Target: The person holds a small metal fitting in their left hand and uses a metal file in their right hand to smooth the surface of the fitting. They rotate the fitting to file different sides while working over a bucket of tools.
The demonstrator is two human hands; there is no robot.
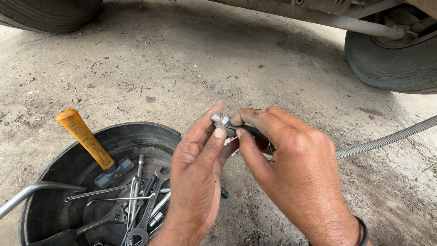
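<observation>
Both my hands meet over the dirt ground, just right of a black tub. My right hand [296,168] grips the end of a corrugated metal-sheathed cable [387,140], which runs off to the right edge. My left hand [198,168] pinches the small silver fitting [219,119] at the cable's tip between thumb and fingers. A dark sleeve section of the cable lies under my right fingers and is partly hidden.
The round black tub [68,168] at lower left holds several spanners [145,214] and a hammer with an orange handle [84,138]; a grey metal bar [27,193] leans on its rim. A vehicle's tyres stand at the top right [391,64] and top left [50,13].
</observation>
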